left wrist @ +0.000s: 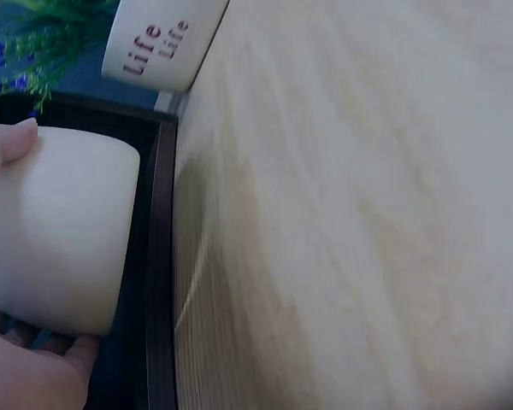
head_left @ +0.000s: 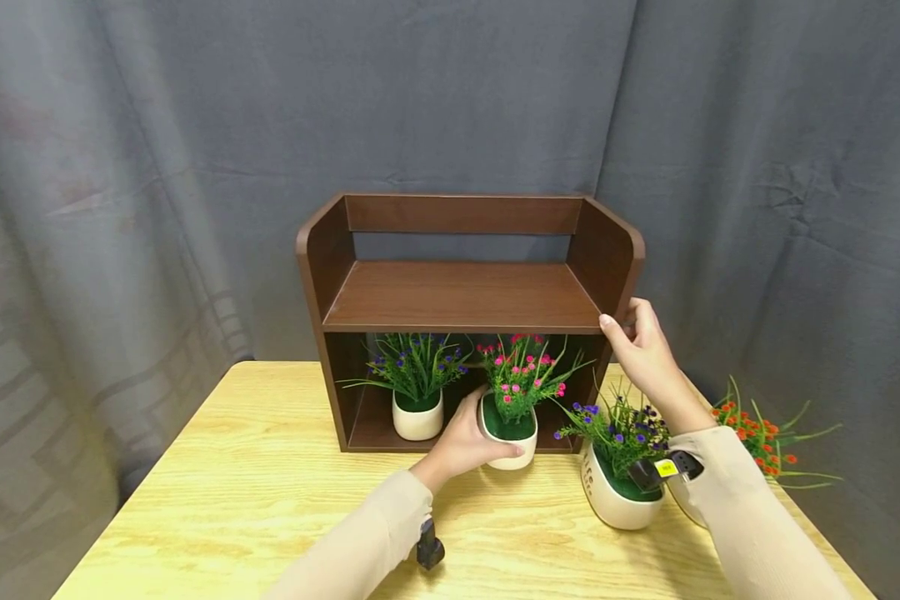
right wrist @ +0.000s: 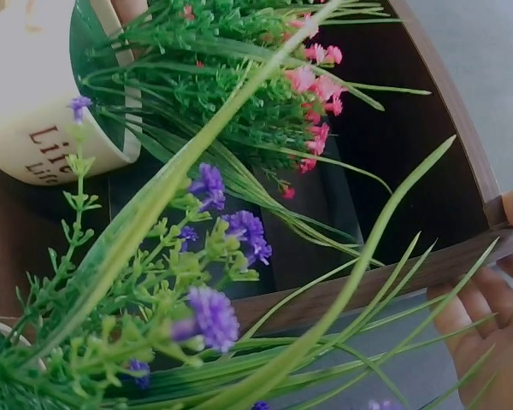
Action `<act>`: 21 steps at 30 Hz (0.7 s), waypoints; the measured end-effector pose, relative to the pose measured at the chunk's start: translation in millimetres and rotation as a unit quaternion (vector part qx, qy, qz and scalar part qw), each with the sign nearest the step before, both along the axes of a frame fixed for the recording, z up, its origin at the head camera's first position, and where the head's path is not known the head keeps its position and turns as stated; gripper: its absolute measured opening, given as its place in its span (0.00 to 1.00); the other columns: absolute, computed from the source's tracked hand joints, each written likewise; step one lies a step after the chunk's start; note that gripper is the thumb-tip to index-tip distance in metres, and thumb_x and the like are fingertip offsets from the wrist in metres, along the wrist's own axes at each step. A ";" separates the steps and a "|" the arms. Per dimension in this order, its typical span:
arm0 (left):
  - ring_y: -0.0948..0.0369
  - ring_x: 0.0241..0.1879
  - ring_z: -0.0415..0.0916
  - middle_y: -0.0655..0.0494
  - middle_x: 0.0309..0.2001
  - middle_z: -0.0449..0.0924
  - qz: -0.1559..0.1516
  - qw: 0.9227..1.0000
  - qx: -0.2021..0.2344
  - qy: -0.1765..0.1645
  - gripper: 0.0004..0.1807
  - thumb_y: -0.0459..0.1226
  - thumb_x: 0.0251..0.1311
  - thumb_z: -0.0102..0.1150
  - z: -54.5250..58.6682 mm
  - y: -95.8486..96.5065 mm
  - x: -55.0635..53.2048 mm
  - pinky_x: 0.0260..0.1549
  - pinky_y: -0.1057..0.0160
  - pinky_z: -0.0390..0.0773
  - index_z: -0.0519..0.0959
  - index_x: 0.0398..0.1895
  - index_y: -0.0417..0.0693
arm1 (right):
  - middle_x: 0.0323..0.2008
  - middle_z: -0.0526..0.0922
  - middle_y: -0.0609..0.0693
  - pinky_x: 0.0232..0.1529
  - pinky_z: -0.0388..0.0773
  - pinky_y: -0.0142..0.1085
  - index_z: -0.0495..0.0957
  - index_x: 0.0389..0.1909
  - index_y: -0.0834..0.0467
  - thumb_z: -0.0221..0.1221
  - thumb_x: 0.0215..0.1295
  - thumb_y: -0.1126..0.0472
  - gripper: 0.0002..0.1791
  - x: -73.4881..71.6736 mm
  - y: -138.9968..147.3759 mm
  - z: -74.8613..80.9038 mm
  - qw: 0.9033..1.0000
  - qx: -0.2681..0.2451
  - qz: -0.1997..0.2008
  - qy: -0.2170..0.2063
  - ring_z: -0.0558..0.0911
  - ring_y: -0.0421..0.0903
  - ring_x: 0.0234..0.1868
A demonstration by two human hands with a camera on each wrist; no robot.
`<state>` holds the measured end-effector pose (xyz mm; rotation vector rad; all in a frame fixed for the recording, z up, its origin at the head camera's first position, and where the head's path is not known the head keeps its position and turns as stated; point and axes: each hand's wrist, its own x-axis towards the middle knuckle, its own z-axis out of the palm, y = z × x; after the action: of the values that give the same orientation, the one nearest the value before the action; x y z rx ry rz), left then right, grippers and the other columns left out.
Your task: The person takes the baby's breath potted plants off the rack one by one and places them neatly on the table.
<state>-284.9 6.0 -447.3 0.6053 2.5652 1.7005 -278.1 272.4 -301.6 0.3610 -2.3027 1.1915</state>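
My left hand (head_left: 459,443) grips the white pot of a pink-flowered artificial plant (head_left: 516,457), its thumb across the front. That pot is at the front of the lower compartment of a dark brown two-tier shelf (head_left: 461,293). In the left wrist view, the pot (left wrist: 64,226) is between thumb and fingers, just inside the shelf's bottom edge (left wrist: 161,256). My right hand (head_left: 645,348) holds the shelf's right side panel, thumb at the front edge and fingers around the outside. The right wrist view shows the fingers (right wrist: 479,312) at that panel, partly behind grass leaves.
A purple-flowered potted plant (head_left: 418,421) stands in the lower compartment, left of the left hand. On the wooden table (head_left: 255,467), another purple-flowered pot (head_left: 618,504) and an orange-flowered plant (head_left: 757,442) stand at the right, partly behind the right forearm. A grey curtain (head_left: 457,100) hangs behind.
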 end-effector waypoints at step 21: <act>0.48 0.64 0.65 0.47 0.68 0.62 -0.020 1.000 0.007 -0.016 0.64 0.50 0.36 0.84 -8.7 -12.9 50.2 0.62 0.43 0.64 0.54 0.77 0.47 | 0.45 0.66 0.55 0.33 0.63 0.33 0.61 0.62 0.70 0.50 0.78 0.55 0.24 0.4 -0.9 0.1 1.000 -0.001 0.000 0.006 0.66 0.43 0.36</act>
<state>-234.8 -6.9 -455.9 0.6220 2.5050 1.7019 -277.7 271.5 -301.5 0.3656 -2.2917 1.1881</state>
